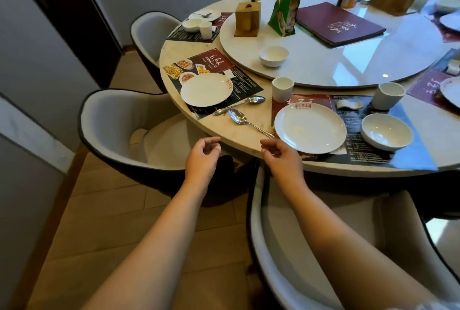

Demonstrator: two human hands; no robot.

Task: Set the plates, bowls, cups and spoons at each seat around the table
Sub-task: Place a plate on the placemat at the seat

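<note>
1. Fingers of the left hand [202, 151] and right hand [280, 154] hang loosely curled, holding nothing, just short of the round marble bench [249, 135].
2. Two shiny metal spoons [242, 118] lie loose between the seats, near the white round plate [310, 131] on the nearer placemat.
3. One small white ceramic bowl [273, 56] sits on the white turntable [348, 60]; the white cup [282, 89] stands beside it.
4. Likely step: sorting the spoons; the next move calls for a pinch on one thin handle.

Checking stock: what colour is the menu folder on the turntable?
Dark maroon, clearest in the head view.
</note>
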